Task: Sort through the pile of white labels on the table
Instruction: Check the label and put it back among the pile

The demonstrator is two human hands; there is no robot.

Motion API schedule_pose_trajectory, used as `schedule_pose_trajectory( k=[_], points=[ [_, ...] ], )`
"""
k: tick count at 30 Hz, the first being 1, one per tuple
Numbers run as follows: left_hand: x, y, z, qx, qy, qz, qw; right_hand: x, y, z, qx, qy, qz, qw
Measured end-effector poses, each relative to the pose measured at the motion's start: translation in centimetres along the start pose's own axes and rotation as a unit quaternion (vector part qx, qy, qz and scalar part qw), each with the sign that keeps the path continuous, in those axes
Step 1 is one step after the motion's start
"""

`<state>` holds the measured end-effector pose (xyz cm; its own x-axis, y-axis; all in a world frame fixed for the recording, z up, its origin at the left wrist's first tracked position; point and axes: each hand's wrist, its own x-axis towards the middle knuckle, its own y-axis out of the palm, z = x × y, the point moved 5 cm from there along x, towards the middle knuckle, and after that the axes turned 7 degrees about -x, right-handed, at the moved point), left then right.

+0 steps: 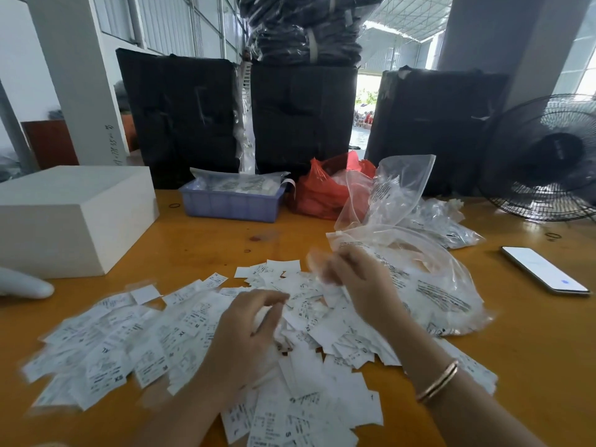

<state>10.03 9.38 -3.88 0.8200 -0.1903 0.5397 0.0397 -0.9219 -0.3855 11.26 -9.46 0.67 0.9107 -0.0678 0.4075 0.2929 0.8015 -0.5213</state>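
Left hand (248,337) hovers palm down with fingers curled; right hand (351,272), blurred, is raised beyond it, fingers bunched.

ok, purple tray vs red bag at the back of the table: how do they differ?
The purple tray is rigid, box-shaped and open-topped, with slotted walls; the red bag is soft, crumpled plastic, bunched up at the top. The tray shows clear packets of printed labels piled above its rim; the red bag's contents can't be made out. The tray sits left of the bag. Both stand on the orange table, behind the label pile.
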Motion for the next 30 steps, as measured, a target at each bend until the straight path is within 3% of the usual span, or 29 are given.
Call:
schedule_pose_trajectory(
  k=[3,6,9,13,16,19,26,28,30],
  points=[
    [0.1,-1.1,0.1,-0.038,-0.032,-0.042,0.998,-1.8,3.6,0.6,0.082,0.015,0.1,0.992],
    [0.2,-0.9,0.7,-0.05,-0.08,0.016,0.995,-2.5,5.1,0.4,0.066,-0.01,0.125,0.99],
    [0.2,-0.4,0.8,0.002,-0.077,0.035,0.996,-2.6,5.7,-0.3,0.04,-0.017,0.121,0.992],
    [0.0,-0.2,1.5,-0.035,-0.103,0.001,0.994,-2.4,5.5,-1.4,0.015,-0.003,0.053,0.999],
    [0.2,-0.8,1.7,-0.051,-0.123,-0.056,0.989,-2.0,4.9,-2.2,-0.174,-0.034,0.006,0.984],
    [0.3,-1.3,2.3,-0.06,-0.139,-0.082,0.985,-2.1,6.2,-2.9,-0.389,-0.059,0.072,0.916],
    [0.4,-1.1,2.1,-0.072,-0.144,-0.079,0.984,-2.2,6.5,-1.0,-0.482,-0.134,0.008,0.866],
    [0.3,-1.1,2.1,-0.077,-0.143,-0.078,0.984,-2.3,6.3,-0.3,-0.47,-0.143,-0.033,0.87],
    [0.3,-1.1,2.1,-0.081,-0.144,-0.077,0.983,-2.3,6.5,-0.7,-0.456,-0.13,-0.014,0.88]
  ],
)
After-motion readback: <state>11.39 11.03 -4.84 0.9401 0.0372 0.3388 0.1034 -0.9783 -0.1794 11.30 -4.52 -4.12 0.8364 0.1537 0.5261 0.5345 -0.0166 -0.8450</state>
